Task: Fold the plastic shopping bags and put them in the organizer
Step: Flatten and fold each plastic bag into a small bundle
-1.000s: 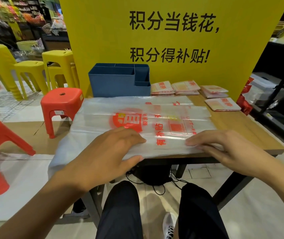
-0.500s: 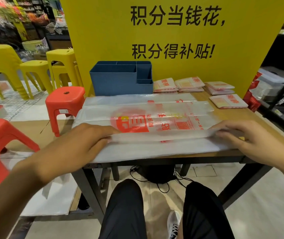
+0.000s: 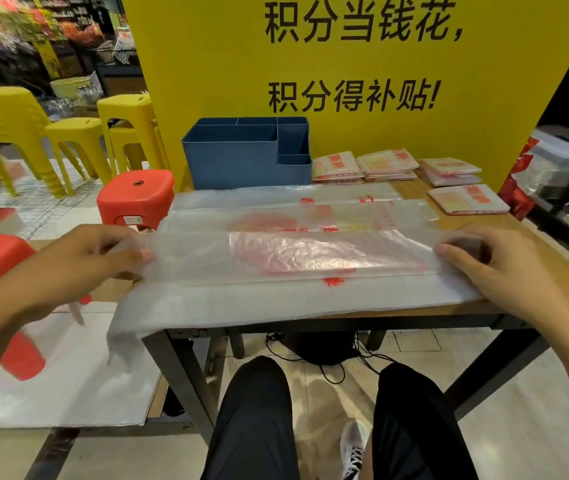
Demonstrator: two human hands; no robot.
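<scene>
Fingertips of the left hand (image 3: 79, 261) pinch the left end of a folded-over flap of the plastic shopping bag (image 3: 293, 258), thumb under the film and the other fingers curled on top. Opposite, the right hand (image 3: 494, 268) grips the flap's right end the same way, fingers curled over the plastic and showing dimly through it. Between the two hands the flap is stretched flat across the bag, which lies lengthwise on the wooden table (image 3: 553, 258), its left end hanging past the table's edge. Beyond the hands, at the table's far side, stands the blue organizer (image 3: 241, 157). Just right of it lie four folded bags (image 3: 390, 164) against the yellow sign (image 3: 345, 64). Left of the left hand stands a red stool (image 3: 134, 195).
</scene>
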